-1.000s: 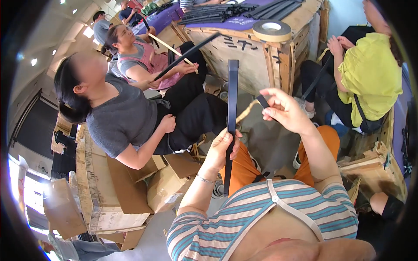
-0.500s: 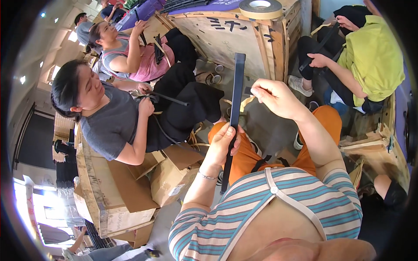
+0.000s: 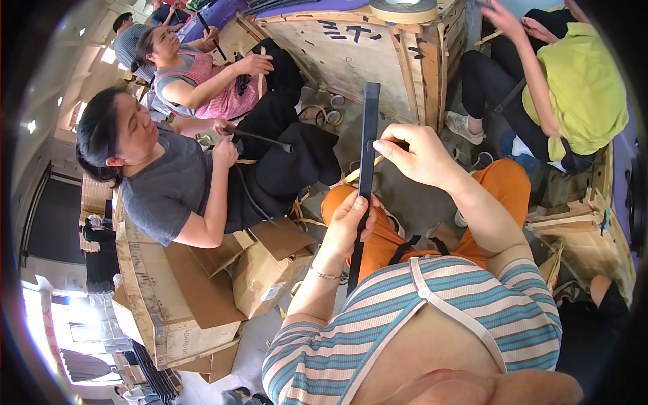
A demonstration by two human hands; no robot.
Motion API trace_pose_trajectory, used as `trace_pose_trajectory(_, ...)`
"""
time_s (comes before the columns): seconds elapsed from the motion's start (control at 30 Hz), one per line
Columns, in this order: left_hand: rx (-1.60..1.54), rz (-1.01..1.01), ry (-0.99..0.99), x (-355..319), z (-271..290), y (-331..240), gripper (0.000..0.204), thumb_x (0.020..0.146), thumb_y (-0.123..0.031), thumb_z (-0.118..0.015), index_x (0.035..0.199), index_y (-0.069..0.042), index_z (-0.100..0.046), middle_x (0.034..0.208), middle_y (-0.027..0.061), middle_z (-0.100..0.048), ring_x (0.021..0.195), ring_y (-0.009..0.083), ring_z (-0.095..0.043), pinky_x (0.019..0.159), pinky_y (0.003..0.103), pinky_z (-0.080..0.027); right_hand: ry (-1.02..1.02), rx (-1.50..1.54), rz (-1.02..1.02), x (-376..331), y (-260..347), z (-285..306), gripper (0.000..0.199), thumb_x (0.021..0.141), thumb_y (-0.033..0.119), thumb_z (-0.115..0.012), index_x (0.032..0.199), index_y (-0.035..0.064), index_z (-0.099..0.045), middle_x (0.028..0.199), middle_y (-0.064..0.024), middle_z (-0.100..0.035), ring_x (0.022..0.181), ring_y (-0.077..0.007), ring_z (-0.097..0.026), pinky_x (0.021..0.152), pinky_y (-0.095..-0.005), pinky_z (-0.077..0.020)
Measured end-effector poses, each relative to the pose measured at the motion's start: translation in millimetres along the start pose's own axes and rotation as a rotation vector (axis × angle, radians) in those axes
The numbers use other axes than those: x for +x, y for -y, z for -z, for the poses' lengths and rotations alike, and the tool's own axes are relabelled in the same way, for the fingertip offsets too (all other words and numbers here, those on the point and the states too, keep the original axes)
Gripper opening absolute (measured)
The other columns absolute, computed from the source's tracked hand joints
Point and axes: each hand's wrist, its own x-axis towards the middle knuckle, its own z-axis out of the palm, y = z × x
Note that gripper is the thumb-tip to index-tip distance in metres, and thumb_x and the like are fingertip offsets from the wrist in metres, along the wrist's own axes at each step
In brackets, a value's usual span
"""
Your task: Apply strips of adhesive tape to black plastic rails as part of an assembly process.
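A long, narrow, dark strip [image 3: 370, 121] stands nearly upright in front of me, with a wider black cap-like end at the top. My left hand [image 3: 352, 217] is wrapped around its lower half, thumb across the front. My right hand [image 3: 420, 155] is closed in a pinch, thumb and forefinger tips touching the strip's right edge above the left hand. Between those fingertips and the strip is a small dark piece [image 3: 370, 144], mostly hidden. The strip's lower end passes in front of my orange trousers [image 3: 501, 192].
A wooden crate [image 3: 337, 57] ahead carries a large tape roll [image 3: 403, 9]. At left, a person in a grey shirt [image 3: 172, 175] holds a dark rod [image 3: 263, 140]. Cardboard boxes [image 3: 266, 277] stand below. A person in a yellow-green top [image 3: 580, 88] sits at right.
My right hand has moved left, bringing the small dark piece from beside the strip against its edge. My left hand keeps its hold. The person at right has raised an arm.
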Motion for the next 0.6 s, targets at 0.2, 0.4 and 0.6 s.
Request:
trace_pose_trajectory(0.2, 0.014, -0.007, -0.017, -0.3, -2.9, 2.0, 0.026, 0.096, -0.028, -0.037, 0.096, -0.004, -0.048, 0.061, 0.0008, -0.044, 0.045, 0.0064, -0.035, 0.043, 0.019, -0.031, -0.042, 0.033, -0.029, -0.2, 0.4, -4.9, 0.020, 0.084, 0.018, -0.062, 0.077, -0.0005, -0.059, 0.055, -0.0009, -0.046, 0.053, -0.0059, -0.038, 0.048, -0.0244, -0.0338)
trace_pose_trajectory(0.4, 0.004, -0.026, -0.003, -0.5, -1.4, 5.5, 0.027, 0.097, -0.028, -0.037, 0.096, -0.004, -0.047, 0.061, 0.0009, -0.044, 0.045, 0.0067, -0.035, 0.043, 0.019, -0.031, -0.114, 0.036, -0.008, 0.0, -4.5, -10.2, 0.018, 0.084, 0.016, -0.062, 0.078, -0.0009, -0.060, 0.057, -0.0023, -0.050, 0.054, -0.0051, -0.042, 0.049, -0.0234, -0.0353)
trace_pose_trajectory(0.6, 0.007, -0.031, -0.010, -0.2, -3.0, 6.3, 0.027, 0.097, -0.028, -0.036, 0.097, -0.004, -0.047, 0.061, 0.0009, -0.044, 0.045, 0.0066, -0.034, 0.043, 0.019, -0.031, -0.109, 0.053, -0.011, -1.3, -2.9, -10.9, 0.018, 0.084, 0.016, -0.062, 0.079, -0.0006, -0.060, 0.057, -0.0022, -0.051, 0.054, -0.0054, -0.043, 0.050, -0.0231, -0.0360)
